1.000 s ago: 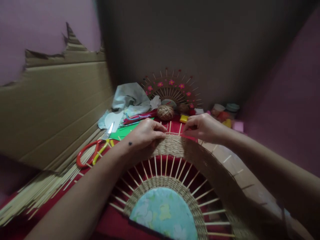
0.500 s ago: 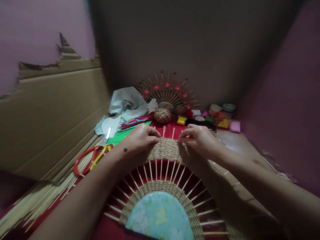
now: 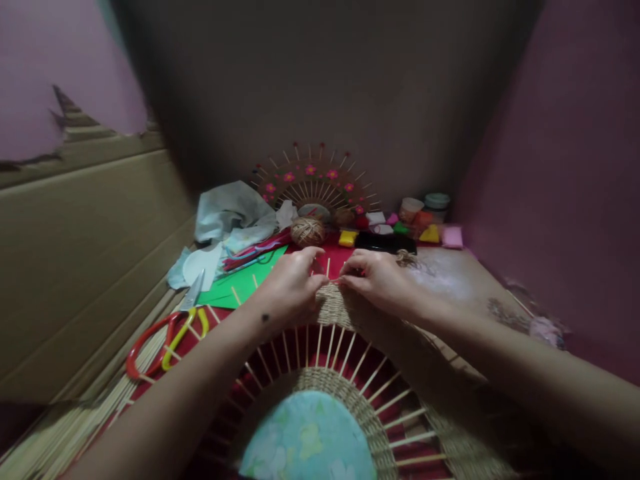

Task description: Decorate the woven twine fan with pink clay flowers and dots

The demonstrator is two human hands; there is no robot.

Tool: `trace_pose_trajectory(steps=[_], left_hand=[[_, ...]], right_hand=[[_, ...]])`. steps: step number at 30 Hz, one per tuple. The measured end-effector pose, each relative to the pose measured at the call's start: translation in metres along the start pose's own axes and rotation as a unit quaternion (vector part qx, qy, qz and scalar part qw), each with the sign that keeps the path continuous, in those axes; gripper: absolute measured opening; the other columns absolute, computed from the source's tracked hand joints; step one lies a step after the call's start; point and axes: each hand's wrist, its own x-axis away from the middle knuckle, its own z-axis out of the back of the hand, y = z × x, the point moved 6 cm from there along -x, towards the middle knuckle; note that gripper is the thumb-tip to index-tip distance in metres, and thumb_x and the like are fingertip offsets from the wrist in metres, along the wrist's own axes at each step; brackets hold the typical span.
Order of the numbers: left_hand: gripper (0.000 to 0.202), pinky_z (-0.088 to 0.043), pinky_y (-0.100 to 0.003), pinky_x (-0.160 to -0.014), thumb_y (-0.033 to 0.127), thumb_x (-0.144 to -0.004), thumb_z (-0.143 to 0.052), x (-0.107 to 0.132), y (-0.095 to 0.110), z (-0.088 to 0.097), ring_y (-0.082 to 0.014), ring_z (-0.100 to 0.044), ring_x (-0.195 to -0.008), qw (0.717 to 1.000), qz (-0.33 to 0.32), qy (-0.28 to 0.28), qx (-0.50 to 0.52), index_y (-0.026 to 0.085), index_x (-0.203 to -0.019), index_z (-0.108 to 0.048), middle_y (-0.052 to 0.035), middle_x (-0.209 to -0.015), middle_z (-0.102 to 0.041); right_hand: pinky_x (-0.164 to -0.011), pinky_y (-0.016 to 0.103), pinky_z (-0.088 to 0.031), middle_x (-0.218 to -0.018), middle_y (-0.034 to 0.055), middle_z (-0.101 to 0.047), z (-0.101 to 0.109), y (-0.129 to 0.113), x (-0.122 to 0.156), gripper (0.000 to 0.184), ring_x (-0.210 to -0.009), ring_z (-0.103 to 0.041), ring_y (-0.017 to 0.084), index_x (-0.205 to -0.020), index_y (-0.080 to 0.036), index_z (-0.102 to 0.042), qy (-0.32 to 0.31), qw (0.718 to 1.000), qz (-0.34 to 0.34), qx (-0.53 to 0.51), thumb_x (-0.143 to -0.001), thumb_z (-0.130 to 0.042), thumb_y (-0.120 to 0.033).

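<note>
Woven fan point(image 3: 332, 307) meets half-open left hand point(image 3: 294, 281); right hand point(image 3: 381, 277) pinches a strand point(image 3: 335, 281).

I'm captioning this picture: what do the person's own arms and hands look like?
The left hand and right hand are bare, with no gloves or rings visible. The left forearm and right forearm show no sleeve or watch. A small, dark, roundish mark sits near the left wrist.

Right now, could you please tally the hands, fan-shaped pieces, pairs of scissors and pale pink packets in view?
Hands: 2 (left hand, right hand)
Fan-shaped pieces: 2 (front fan, flowered fan)
Pairs of scissors: 1
Pale pink packets: 1
Total: 6
</note>
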Motion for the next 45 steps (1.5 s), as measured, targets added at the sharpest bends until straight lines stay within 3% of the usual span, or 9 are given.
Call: trace_pose_trajectory(steps=[4, 7, 10, 16, 24, 32, 39, 42, 45], left_hand=[[0.047, -0.030, -0.021, -0.041, 0.017, -0.071, -0.058, -0.008, -0.005, -0.021, -0.0102, -0.045, -0.037, 0.985, 0.049, -0.093, 0.135, 0.007, -0.117, -0.052, 0.0052, -0.042, -0.051], [0.055, -0.023, -0.019, -0.037, 0.016, -0.070, -0.060, -0.007, -0.005, -0.021, -0.0066, -0.037, -0.031, 0.963, 0.059, -0.096, 0.244, 0.006, -0.122, -0.046, 0.0092, -0.039, -0.045], [0.060, -0.022, -0.019, -0.036, 0.013, -0.068, -0.062, -0.003, -0.004, -0.016, -0.0047, -0.036, -0.030, 0.951, 0.062, -0.092, 0.289, 0.008, -0.125, -0.044, 0.0093, -0.044, -0.047], [0.058, -0.021, -0.019, -0.036, 0.008, -0.069, -0.061, 0.003, -0.003, -0.012, -0.0037, -0.035, -0.031, 0.943, 0.053, -0.071, 0.321, 0.015, -0.125, -0.047, 0.0087, -0.045, -0.047], [0.054, -0.023, -0.020, -0.034, 0.009, -0.070, -0.063, 0.008, 0.000, -0.010, -0.0045, -0.035, -0.032, 0.943, 0.057, -0.069, 0.320, 0.019, -0.122, -0.053, 0.0080, -0.046, -0.047], [0.048, -0.025, -0.018, -0.034, 0.009, -0.071, -0.062, 0.010, -0.002, -0.012, -0.0046, -0.035, -0.032, 0.944, 0.059, -0.066, 0.318, 0.019, -0.117, -0.056, 0.0080, -0.045, -0.047], [0.034, -0.026, -0.017, -0.035, 0.011, -0.071, -0.062, 0.008, -0.009, -0.009, -0.0042, -0.036, -0.032, 0.952, 0.075, -0.032, 0.295, 0.016, -0.104, -0.062, 0.0077, -0.043, -0.047], [0.025, -0.026, -0.017, -0.036, 0.011, -0.070, -0.062, 0.007, -0.010, -0.010, -0.0050, -0.037, -0.033, 0.955, 0.088, -0.037, 0.281, 0.013, -0.095, -0.064, 0.0072, -0.040, -0.046], [0.018, -0.026, -0.017, -0.037, 0.012, -0.069, -0.063, 0.005, -0.012, -0.011, -0.0057, -0.037, -0.033, 0.961, 0.102, -0.044, 0.252, 0.012, -0.087, -0.066, 0.0066, -0.038, -0.046]], right_hand=[[-0.062, 0.025, -0.038, -0.075, 0.0035, -0.062, 0.002, -0.004, 0.000, 0.009, -0.067, -0.053, 0.013, -0.071, -0.017, -0.067, 0.000, 1.000, 0.005, 0.002, -0.074, -0.061, -0.010], [-0.060, 0.025, -0.038, -0.073, 0.0027, -0.063, 0.006, -0.002, 0.000, 0.010, -0.064, -0.054, 0.013, -0.071, -0.017, -0.068, -0.007, 1.000, 0.011, -0.010, -0.072, -0.061, -0.010], [-0.058, 0.025, -0.039, -0.067, 0.0015, -0.065, 0.015, 0.004, -0.002, 0.011, -0.061, -0.055, 0.012, -0.072, -0.017, -0.069, -0.013, 1.000, 0.007, -0.028, -0.072, -0.060, -0.011], [-0.061, 0.027, -0.041, -0.065, 0.0025, -0.065, 0.042, 0.022, -0.013, 0.007, -0.064, -0.056, 0.014, -0.069, -0.017, -0.069, -0.005, 0.999, -0.026, -0.042, -0.071, -0.063, -0.017], [-0.054, 0.026, -0.042, -0.058, 0.0017, -0.063, 0.033, 0.053, -0.026, 0.005, -0.056, -0.053, 0.013, -0.066, -0.017, -0.071, -0.050, 0.995, -0.075, -0.053, -0.066, -0.066, -0.018], [-0.051, 0.026, -0.036, -0.056, 0.0012, -0.062, 0.053, 0.028, -0.015, 0.013, -0.054, -0.051, 0.012, -0.069, -0.016, -0.073, -0.072, 0.996, -0.050, -0.014, -0.067, -0.061, -0.014], [-0.054, 0.025, -0.036, -0.075, 0.0035, -0.070, 0.044, -0.015, 0.017, 0.017, -0.061, -0.057, 0.013, -0.075, -0.019, -0.074, -0.083, 0.982, 0.048, 0.161, -0.070, -0.059, -0.013], [-0.054, 0.025, -0.037, -0.072, 0.0033, -0.070, 0.038, -0.017, 0.032, 0.017, -0.059, -0.057, 0.012, -0.078, -0.019, -0.074, -0.067, 0.990, 0.052, 0.109, -0.073, -0.058, -0.014], [-0.054, 0.024, -0.038, -0.068, 0.0028, -0.069, 0.031, 0.003, 0.037, 0.016, -0.058, -0.057, 0.012, -0.077, -0.017, -0.073, -0.028, 0.999, -0.021, -0.008, -0.075, -0.057, -0.015]])
